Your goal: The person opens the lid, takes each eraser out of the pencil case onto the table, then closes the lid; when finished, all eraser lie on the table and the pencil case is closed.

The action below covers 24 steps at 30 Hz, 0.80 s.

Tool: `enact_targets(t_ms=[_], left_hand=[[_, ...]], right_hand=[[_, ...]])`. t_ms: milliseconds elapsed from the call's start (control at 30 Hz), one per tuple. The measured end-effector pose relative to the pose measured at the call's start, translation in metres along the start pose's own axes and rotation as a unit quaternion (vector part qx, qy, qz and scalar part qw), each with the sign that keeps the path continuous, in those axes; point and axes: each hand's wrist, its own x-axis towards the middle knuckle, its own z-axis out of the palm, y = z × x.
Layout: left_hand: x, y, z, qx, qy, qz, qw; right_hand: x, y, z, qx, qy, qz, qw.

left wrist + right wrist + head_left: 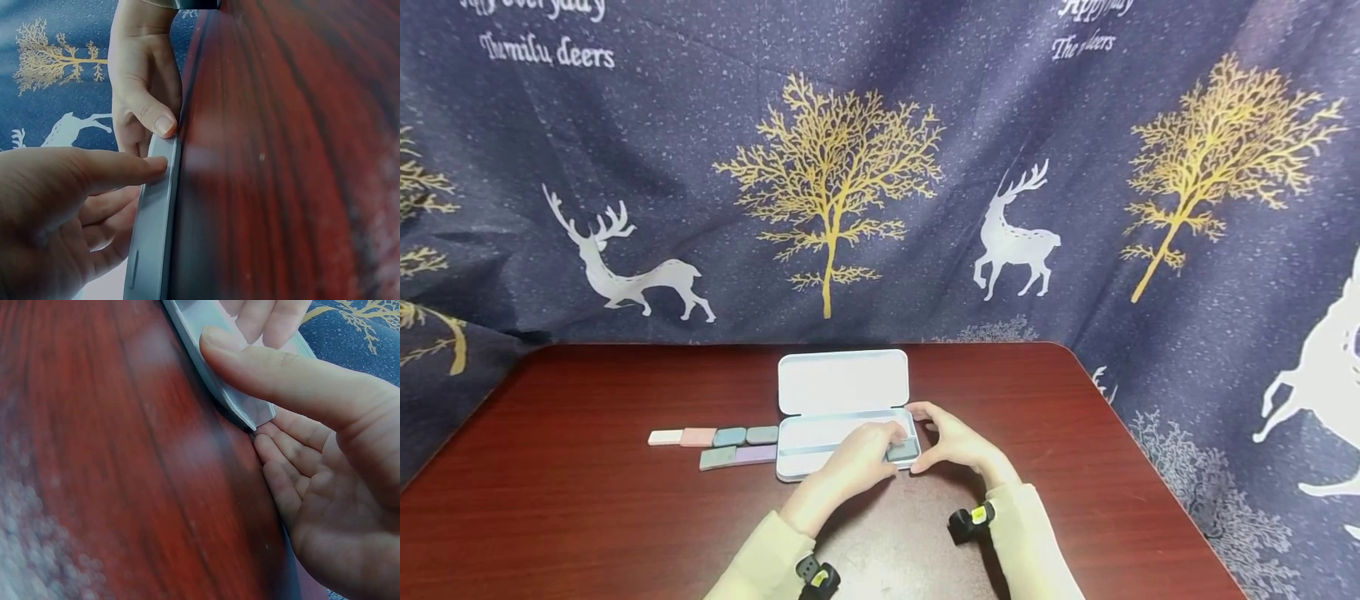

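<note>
A pale hinged case (pixel 805 448) lies on the table with its lid (pixel 842 382) raised at the back. In its right front corner sits a dark grey block (pixel 904 451). My left hand (pixel 857 458) reaches over the case from the front. Its fingers bend down beside the block's left end, and its thumb touches the front wall (pixel 147 231); whether it pinches the block is hidden. My right hand (pixel 958 442) grips the case's right end, thumb at the front corner and fingers around the side and back.
Left of the case, small flat blocks lie in two rows: white (pixel 665 437), pink (pixel 697 437), blue (pixel 729 437) and grey (pixel 762 434) behind, green (pixel 718 457) and purple (pixel 756 453) in front. A patterned cloth (pixel 880 208) hangs behind the reddish-brown table (pixel 587 517).
</note>
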Motion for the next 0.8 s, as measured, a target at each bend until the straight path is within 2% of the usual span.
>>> enact_targets(t_ms=[100, 467, 800], left_hand=[[0.0004, -0.0003, 0.0008, 0.002, -0.005, -0.007, 1.0], [0.0002, -0.0038, 0.0024, -0.007, -0.015, -0.001, 0.9999], [0.0001, 0.0, -0.0037, -0.016, -0.03, -0.015, 0.9993]], right_hand=[[0.0001, 0.0006, 0.0004, 0.002, -0.001, -0.001, 1.0], [-0.0005, 0.0013, 0.0011, 0.012, -0.003, 0.007, 0.9999], [0.0004, 0.0025, 0.0013, -0.002, -0.001, 0.001, 1.0]])
